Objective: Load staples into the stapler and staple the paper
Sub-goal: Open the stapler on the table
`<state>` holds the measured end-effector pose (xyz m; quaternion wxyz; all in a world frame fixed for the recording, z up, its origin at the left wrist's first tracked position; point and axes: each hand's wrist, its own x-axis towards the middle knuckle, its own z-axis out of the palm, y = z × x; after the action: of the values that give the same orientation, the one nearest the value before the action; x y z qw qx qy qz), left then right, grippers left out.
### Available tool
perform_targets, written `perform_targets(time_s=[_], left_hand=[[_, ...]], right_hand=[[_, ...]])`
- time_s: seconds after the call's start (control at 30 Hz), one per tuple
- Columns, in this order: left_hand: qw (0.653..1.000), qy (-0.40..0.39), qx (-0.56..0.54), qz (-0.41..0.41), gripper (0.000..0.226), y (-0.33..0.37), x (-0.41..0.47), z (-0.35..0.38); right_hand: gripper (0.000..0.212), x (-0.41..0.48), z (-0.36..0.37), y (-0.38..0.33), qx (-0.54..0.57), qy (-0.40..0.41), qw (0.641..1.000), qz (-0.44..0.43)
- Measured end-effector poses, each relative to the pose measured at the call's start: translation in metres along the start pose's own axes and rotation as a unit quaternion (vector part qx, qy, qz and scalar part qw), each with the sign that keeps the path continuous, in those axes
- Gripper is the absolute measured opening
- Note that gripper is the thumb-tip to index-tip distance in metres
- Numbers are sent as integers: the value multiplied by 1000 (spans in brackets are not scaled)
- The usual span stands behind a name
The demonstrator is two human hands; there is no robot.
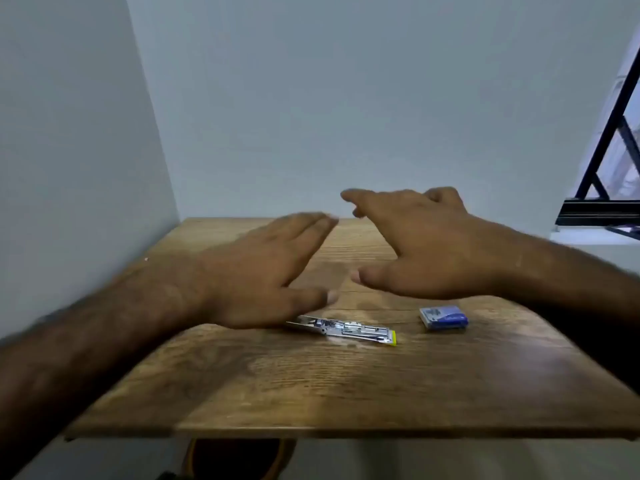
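A small metal stapler (346, 330) with a yellow-green end lies flat on the wooden table (346, 386), near its middle. To its right rests a small blue staple box (444, 317). My left hand (256, 271) hovers palm down over the table, fingers stretched out, covering the stapler's left end from view. Level with it, my right hand (422, 244) floats above the table with fingers spread, just behind the blue box. Neither hand holds anything. No paper is visible.
Pale walls close in the table at the left and the back. A black metal window frame (609, 140) stands at the far right. Below the table's front edge a dark round object (239, 459) shows on the floor.
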<state>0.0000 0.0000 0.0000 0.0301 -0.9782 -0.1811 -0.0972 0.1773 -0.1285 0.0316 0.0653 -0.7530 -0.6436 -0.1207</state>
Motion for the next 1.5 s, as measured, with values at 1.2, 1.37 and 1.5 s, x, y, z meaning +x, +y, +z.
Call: perform_targets(time_s=[1.2,1.37,1.5], left_hand=[[933,-57,-310,173,28,-8,45,88],[933,-33,-309,184,17,-8,46,93],[933,-32,-309,181,6,-11,43,93]], right_hand=[[24,-8,84,39,311,-146,935,88],[23,-9,87,45,364,-150,915,92],[22,-6,88,45,372,-155,911,91]])
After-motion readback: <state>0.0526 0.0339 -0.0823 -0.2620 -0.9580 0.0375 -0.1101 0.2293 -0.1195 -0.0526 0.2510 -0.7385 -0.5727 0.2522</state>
